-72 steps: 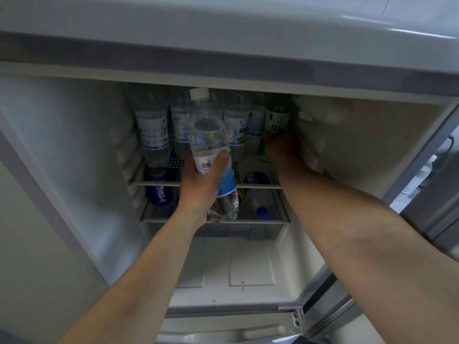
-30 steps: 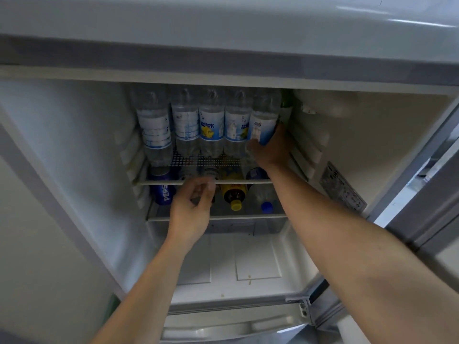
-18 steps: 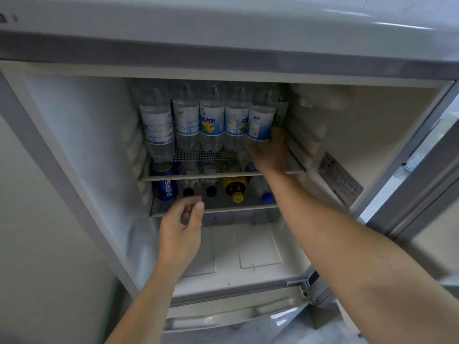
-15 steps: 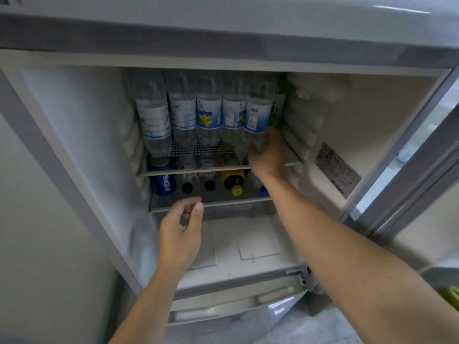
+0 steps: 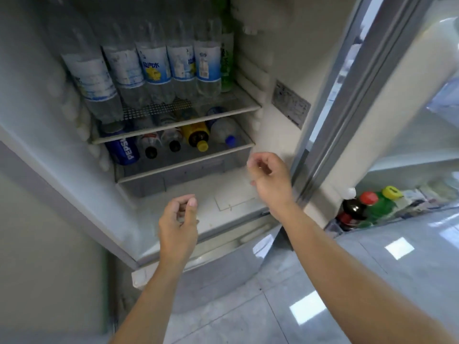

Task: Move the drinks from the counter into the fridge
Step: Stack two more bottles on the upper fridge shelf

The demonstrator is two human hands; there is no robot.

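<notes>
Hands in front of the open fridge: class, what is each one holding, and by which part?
Nothing. The left hand and the right hand both hang in the air with loosely curled fingers, clear of the bottles on the shelf.

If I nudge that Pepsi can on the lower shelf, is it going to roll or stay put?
The Pepsi can lies on its side at the left end of the lower shelf, so it would probably roll. A black-capped bottle lies close on its right and may stop it. Its rigid round wall looks smooth, likely slippery to pinch.

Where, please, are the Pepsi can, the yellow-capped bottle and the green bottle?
Pepsi can (image 5: 123, 150): head view, blue side.
Yellow-capped bottle (image 5: 202, 145): head view, cap.
Green bottle (image 5: 226, 63): head view, label.
</notes>
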